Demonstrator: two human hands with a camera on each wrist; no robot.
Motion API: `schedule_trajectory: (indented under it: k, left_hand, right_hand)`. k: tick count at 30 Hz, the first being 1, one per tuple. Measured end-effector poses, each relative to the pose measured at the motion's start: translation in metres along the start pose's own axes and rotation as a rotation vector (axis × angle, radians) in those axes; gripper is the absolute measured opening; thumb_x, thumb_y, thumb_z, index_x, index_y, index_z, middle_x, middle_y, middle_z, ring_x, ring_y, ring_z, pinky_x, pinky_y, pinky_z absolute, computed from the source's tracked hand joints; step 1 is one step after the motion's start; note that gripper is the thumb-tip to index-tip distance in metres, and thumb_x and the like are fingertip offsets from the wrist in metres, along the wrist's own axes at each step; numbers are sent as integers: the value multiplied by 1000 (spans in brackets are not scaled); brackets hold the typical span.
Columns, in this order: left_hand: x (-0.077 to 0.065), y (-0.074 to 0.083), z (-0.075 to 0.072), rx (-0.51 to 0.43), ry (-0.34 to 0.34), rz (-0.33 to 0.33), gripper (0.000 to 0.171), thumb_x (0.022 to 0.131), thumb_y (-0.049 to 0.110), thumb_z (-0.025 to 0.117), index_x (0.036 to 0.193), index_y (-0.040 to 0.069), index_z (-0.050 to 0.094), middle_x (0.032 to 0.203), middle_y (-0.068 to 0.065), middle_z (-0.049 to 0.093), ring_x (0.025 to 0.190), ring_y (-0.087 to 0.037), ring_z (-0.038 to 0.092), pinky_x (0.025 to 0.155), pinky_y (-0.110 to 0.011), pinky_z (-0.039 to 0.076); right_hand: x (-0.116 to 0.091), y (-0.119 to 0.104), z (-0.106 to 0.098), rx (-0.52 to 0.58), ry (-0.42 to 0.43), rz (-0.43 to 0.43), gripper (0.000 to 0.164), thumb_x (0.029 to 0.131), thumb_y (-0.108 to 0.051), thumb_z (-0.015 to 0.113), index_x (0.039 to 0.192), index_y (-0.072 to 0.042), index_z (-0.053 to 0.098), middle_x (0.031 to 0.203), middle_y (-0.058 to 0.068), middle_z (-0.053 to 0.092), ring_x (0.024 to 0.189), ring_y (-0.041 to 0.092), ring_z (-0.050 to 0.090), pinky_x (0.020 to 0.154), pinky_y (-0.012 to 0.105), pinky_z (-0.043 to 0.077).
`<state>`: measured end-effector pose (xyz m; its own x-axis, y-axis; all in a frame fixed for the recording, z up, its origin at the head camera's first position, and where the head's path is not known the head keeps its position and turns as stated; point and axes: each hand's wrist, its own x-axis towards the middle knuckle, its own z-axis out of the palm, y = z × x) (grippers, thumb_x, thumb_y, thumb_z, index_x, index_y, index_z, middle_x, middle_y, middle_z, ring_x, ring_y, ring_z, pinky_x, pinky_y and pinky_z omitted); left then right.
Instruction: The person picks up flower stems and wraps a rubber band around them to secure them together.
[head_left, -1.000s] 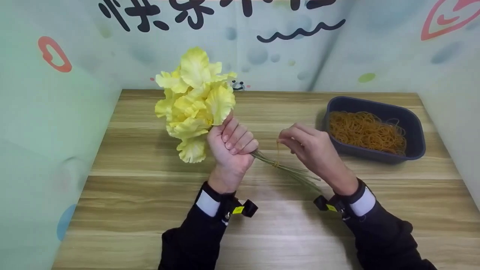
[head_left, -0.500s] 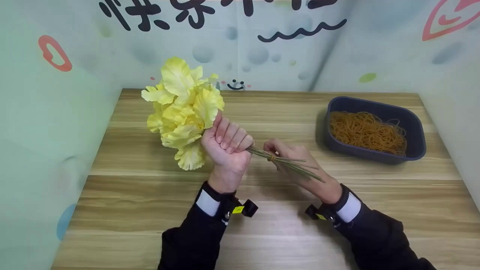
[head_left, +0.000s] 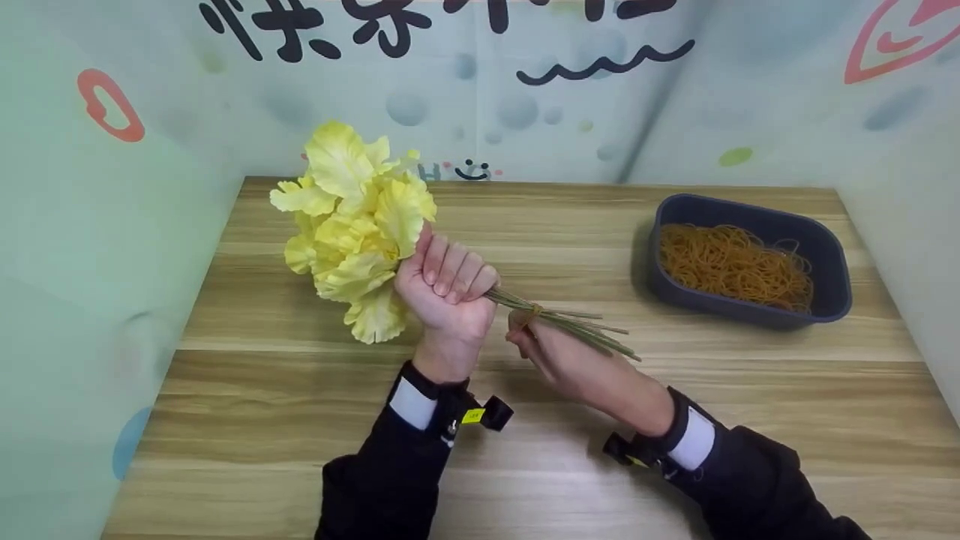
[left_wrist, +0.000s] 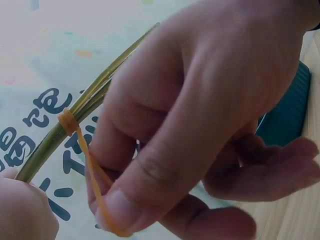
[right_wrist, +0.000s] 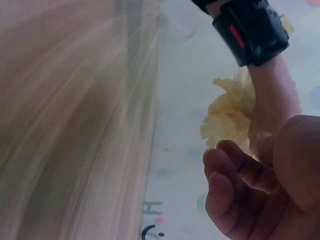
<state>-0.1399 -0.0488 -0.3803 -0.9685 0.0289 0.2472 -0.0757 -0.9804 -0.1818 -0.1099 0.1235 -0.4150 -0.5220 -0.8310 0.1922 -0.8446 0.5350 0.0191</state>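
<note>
My left hand [head_left: 450,289] grips a bunch of yellow artificial flowers [head_left: 352,232] by the stems, blooms up to the left. The thin green stems [head_left: 577,330] stick out to the right below that fist. An orange rubber band [left_wrist: 68,122] is wound round the stems in several turns. In the left wrist view, my right hand [left_wrist: 200,110] pinches a stretched loop of this band between thumb and finger, pulling it away from the stems. In the head view the right hand sits below and partly behind the stems. The right wrist view hides the band.
A dark blue plastic box [head_left: 750,307] holding a heap of rubber bands [head_left: 731,266] stands at the back right of the wooden table [head_left: 247,420]. A printed backdrop [head_left: 525,112] rises behind the table's far edge.
My right hand has moved from above the stems down and left, to beneath them, carrying the band's loop. The left hand and flowers have shifted left and slightly down.
</note>
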Motion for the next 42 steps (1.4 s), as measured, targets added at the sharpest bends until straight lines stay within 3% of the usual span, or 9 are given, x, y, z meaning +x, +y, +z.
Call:
schedule_trajectory:
  k: [1,2,4,7,14,21,30,42]
  left_hand:
    - [0,0,0,3,2,6,54,109,31,17,56,21,22,45,10,15,38,-6,10,39,-19,8]
    - [0,1,0,3,5,11,54,109,31,17,56,21,21,45,10,15,38,-6,10,39,-19,8]
    - [0,2,1,1,9,22,55,109,32,18,55,21,22,45,10,16,38,-6,10,39,-19,8]
    - [1,4,2,17,25,46,57,109,32,19,54,21,24,44,10,16,38,-6,10,39,-19,8]
    - [2,7,3,30,56,79,60,110,32,21,52,20,26,42,9,17,37,-5,9,39,-19,7]
    - [3,9,5,53,82,112,61,110,31,23,50,19,29,41,8,20,37,-6,10,39,-19,7]
    - [4,12,4,44,81,117,61,110,31,23,50,19,27,41,8,20,37,-6,9,38,-19,7]
    - [4,12,3,57,84,116,62,110,31,22,50,18,28,42,8,19,37,-6,9,38,-19,7]
  right_hand:
    - [1,-2,0,240,76,37,12,108,-9,45,109,1,51,83,2,47,76,12,48,72,27,48]
    - [1,-4,1,409,111,58,11,107,-8,48,112,1,52,83,0,49,75,10,49,68,25,49]
    - [0,-7,0,515,120,82,10,107,-7,47,113,0,51,82,0,50,71,10,51,63,26,50]
    - [-2,-11,-2,580,126,116,10,108,-9,46,114,-3,51,78,-3,51,65,6,51,56,22,49]
    - [-6,-19,-10,532,143,138,8,108,-15,48,112,-8,50,74,-5,56,58,5,54,49,18,46]
    - [-9,-26,-14,422,226,114,5,105,-14,55,108,-10,53,75,-8,57,55,2,52,46,18,45]
    - [-12,-31,-19,369,348,53,6,103,-16,59,103,-10,58,73,-8,61,55,2,54,47,19,47]
    - [-18,-41,-37,296,422,18,14,106,-24,54,102,-11,60,68,-11,57,50,-1,47,42,17,41]
